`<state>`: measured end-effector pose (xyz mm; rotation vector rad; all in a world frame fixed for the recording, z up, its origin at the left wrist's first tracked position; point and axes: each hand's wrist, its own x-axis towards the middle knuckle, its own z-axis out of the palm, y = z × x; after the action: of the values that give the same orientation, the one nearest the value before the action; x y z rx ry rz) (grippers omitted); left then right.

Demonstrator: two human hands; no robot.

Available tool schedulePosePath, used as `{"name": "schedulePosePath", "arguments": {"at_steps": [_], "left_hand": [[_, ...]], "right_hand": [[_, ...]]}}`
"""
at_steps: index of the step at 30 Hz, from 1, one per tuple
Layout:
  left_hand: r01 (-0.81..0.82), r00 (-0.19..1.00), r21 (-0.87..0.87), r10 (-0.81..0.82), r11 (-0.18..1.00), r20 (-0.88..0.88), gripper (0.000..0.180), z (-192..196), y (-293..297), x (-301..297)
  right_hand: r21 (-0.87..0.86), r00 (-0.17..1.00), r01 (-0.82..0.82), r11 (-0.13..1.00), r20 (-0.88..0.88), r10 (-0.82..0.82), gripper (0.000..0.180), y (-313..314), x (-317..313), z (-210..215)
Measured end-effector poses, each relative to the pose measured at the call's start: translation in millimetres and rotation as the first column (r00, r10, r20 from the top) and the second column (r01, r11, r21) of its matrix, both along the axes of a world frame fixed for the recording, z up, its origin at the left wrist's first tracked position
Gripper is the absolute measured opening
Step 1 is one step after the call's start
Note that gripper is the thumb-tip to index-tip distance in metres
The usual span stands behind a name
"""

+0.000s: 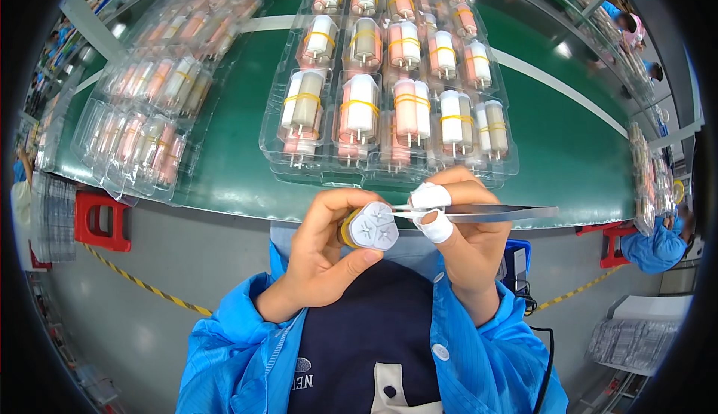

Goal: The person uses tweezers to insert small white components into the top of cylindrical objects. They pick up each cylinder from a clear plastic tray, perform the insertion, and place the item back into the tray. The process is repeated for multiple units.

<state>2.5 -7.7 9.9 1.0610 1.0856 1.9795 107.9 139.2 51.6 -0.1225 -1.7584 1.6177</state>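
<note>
Green table [565,122] runs across the upper part of the frame, and clear plastic trays [295,169] full of pink, white and grey tubes [360,106] sit at the top middle. Near the middle, just below the table's front edge, the left hand [318,253] is curled around a bundle [376,226] with something yellow round its side. Its pale grey end shows three star-shaped marks. Beside it, the right hand [471,234] pinches shiny metal tweezers [516,213], with white covers [431,195] on its thumb and finger. I can't tell if their tips touch the bundle. I'd guess it's light, smooth and a bit slippery. Its round sides seem best to hold; the marked end may hurt more easily.
</note>
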Motion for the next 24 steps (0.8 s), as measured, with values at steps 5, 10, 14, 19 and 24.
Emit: {"name": "schedulePosePath", "arguments": {"at_steps": [5, 10, 14, 19, 24], "left_hand": [[-0.036, 0.999, -0.028, 0.037, 0.999, 0.016, 0.051, 1, 1, 3], [-0.333, 0.904, -0.097, 0.288, 0.938, -0.315, 0.047, 5, 3, 5], [-0.459, 0.766, -0.009, 0.392, 0.888, -0.509, 0.045, 3, 7, 2], [-0.419, 0.819, 0.005, 0.38, 0.908, -0.43, 0.043, -5, 10, 5], [-0.298, 0.818, -0.014, 0.248, 0.954, -0.52, 0.048, -5, 2, -1]], "right_hand": [[0.038, 0.999, 0.025, 0.999, -0.024, -0.024, 0.017, -7, 0, 5], [-0.01, 0.996, 0.086, 0.996, -0.011, -0.086, 0.016, -13, 4, 3], [0.034, 0.998, 0.061, 0.998, 0.016, -0.062, 0.017, -18, 3, 2], [0.073, 0.998, 0.049, 0.996, 0.047, -0.052, 0.018, -17, 1, 0], [0.075, 0.997, 0.072, 0.995, 0.02, -0.074, 0.019, -15, 3, -2]]}}
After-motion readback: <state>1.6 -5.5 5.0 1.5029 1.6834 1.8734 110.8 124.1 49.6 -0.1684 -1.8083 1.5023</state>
